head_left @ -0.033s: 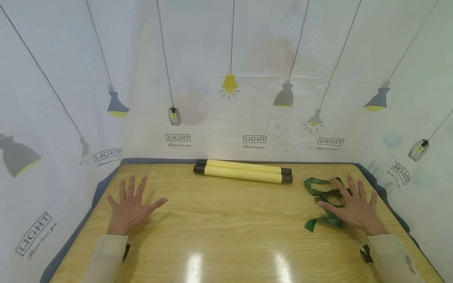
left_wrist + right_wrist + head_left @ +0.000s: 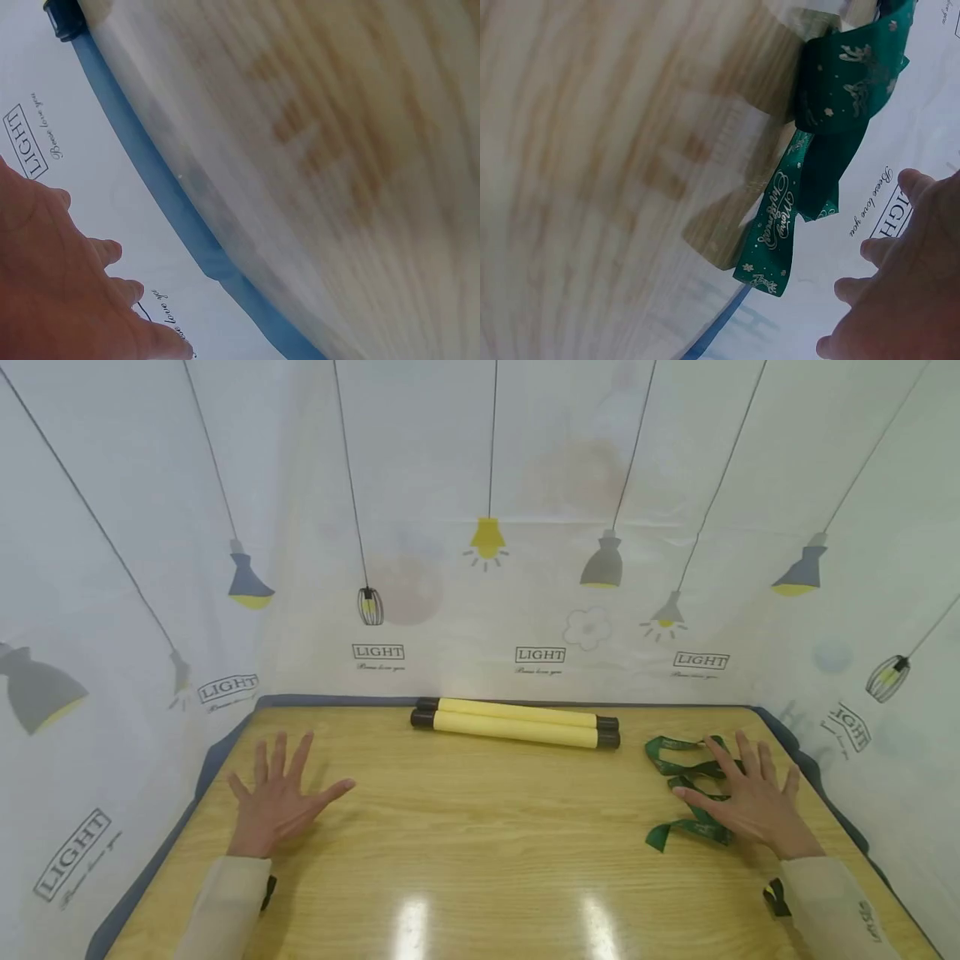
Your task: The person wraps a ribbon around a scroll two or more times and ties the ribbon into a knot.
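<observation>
My left hand [image 2: 276,802] is spread over the left side of the wooden table [image 2: 465,835], fingers straight and nothing held. On the right, my right hand [image 2: 757,802] is spread the same way above a green ribbon [image 2: 686,823], overlapping part of it in the head view. The ribbon lies in loose loops; in the right wrist view its printed "Merry Christmas" lettering and pale figures show on the ribbon band [image 2: 776,217]. At the back of the table lie two yellow rods [image 2: 517,727] with dark end caps, side by side. Both hands are apart from them.
A white cloth [image 2: 450,468] printed with hanging lamps and "LIGHT" labels stands behind and along both sides of the table. A blue edge [image 2: 161,187] runs around the tabletop. Dark bands [image 2: 777,897] sit at the wrists.
</observation>
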Demonstrator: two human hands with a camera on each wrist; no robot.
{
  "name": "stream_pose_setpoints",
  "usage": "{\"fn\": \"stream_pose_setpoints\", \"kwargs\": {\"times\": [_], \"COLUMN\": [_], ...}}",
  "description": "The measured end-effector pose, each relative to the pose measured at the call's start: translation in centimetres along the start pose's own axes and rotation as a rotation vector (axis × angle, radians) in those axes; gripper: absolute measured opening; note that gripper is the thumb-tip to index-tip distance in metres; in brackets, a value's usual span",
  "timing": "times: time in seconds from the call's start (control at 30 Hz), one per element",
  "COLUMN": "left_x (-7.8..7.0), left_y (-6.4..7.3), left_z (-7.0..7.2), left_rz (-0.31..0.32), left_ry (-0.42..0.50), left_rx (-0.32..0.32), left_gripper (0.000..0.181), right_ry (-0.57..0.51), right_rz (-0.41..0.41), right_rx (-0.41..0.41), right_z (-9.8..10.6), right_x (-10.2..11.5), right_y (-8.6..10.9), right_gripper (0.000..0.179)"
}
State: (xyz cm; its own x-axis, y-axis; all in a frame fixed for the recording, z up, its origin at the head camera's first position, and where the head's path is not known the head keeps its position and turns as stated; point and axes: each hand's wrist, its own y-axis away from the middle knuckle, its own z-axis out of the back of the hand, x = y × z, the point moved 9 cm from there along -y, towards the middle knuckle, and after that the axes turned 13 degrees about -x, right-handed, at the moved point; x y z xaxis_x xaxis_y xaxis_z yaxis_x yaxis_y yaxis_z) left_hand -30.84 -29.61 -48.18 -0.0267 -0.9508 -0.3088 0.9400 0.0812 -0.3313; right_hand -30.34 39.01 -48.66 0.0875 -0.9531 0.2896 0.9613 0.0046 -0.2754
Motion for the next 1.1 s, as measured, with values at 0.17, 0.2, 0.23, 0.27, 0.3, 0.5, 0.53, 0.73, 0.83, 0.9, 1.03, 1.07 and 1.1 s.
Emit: {"fn": "stream_pose_setpoints", "kwargs": {"times": [0.17,0.2,0.23,0.27,0.3,0.5,0.53,0.73,0.83,0.9,1.03,1.07,1.1], "left_x": [-0.1,-0.1,-0.1,-0.2,-0.3,-1.4,-1.7,-3.7,-4.9,-5.7,-7.0,-7.3,-7.5], "left_y": [0.2,0.2,0.2,0.2,0.2,0.0,-0.1,0.1,0.3,0.5,0.9,1.0,1.2], "left_z": [0.0,0.0,0.0,-0.1,-0.1,-0.4,-0.5,-0.9,-1.1,-1.3,-1.8,-1.9,-2.0], "left_rz": [0.004,0.006,0.007,0.008,0.008,-0.004,-0.006,-0.014,-0.023,-0.029,-0.028,-0.024,-0.019], "left_ry": [0.001,0.004,0.005,0.008,0.009,0.062,0.074,0.144,0.189,0.214,0.270,0.280,0.291], "left_rx": [0.014,0.021,0.028,0.036,0.044,0.082,0.085,0.102,0.102,0.100,0.115,0.120,0.125], "left_gripper": [0.109,0.109,0.110,0.110,0.110,0.110,0.109,0.108,0.108,0.109,0.111,0.112,0.113], "right_ry": [-0.015,-0.022,-0.033,-0.050,-0.066,-0.145,-0.147,-0.189,-0.220,-0.214,-0.186,-0.176,-0.164], "right_rz": [0.008,0.015,0.027,0.042,0.061,0.174,0.197,0.314,0.313,0.307,0.318,0.326,0.334], "right_rx": [-0.001,-0.005,-0.011,-0.018,-0.022,-0.001,-0.006,-0.009,0.065,0.093,0.096,0.093,0.087], "right_z": [0.1,0.2,0.3,0.5,0.6,1.2,1.3,1.2,0.5,0.2,0.1,0.1,0.0], "right_x": [0.2,0.4,0.7,1.1,1.5,4.2,4.7,7.5,8.3,8.7,9.2,9.3,9.4], "right_y": [0.1,0.1,0.1,0.1,0.2,0.5,0.6,1.4,1.9,2.2,2.8,2.9,3.0], "right_gripper": [0.101,0.101,0.101,0.100,0.100,0.093,0.090,0.067,0.062,0.060,0.056,0.054,0.051]}}
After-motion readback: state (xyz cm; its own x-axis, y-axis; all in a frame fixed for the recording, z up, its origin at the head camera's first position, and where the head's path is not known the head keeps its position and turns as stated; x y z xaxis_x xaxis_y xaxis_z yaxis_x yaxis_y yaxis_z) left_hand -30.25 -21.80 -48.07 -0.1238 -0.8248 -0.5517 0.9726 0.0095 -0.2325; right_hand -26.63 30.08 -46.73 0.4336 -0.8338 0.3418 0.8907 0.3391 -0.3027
